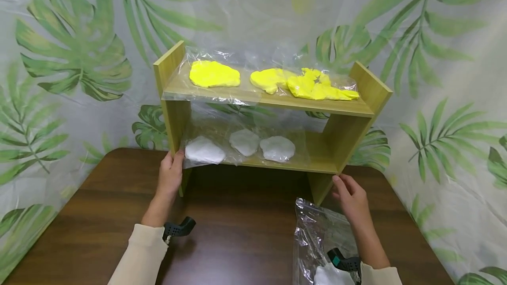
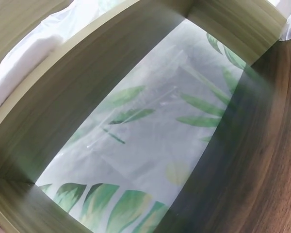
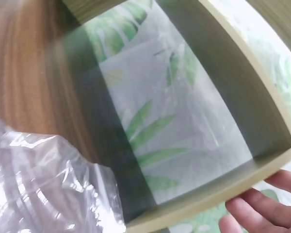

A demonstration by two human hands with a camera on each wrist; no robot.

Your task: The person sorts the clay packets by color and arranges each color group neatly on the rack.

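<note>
- Left hand [image 1: 171, 175] grips the left upright of the wooden shelf [image 1: 269, 102], fingers curled round it.
- Right hand [image 1: 350, 195] holds its right leg (fingertips pinching the edge), the plastic bag [image 1: 317, 232] just near.

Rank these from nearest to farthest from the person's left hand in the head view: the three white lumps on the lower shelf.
From the left hand:
1. Left white lump, beside the hand at the shelf's left end.
2. Middle white lump, set slightly further back.
3. Right white lump, toward the shelf's centre.
</note>
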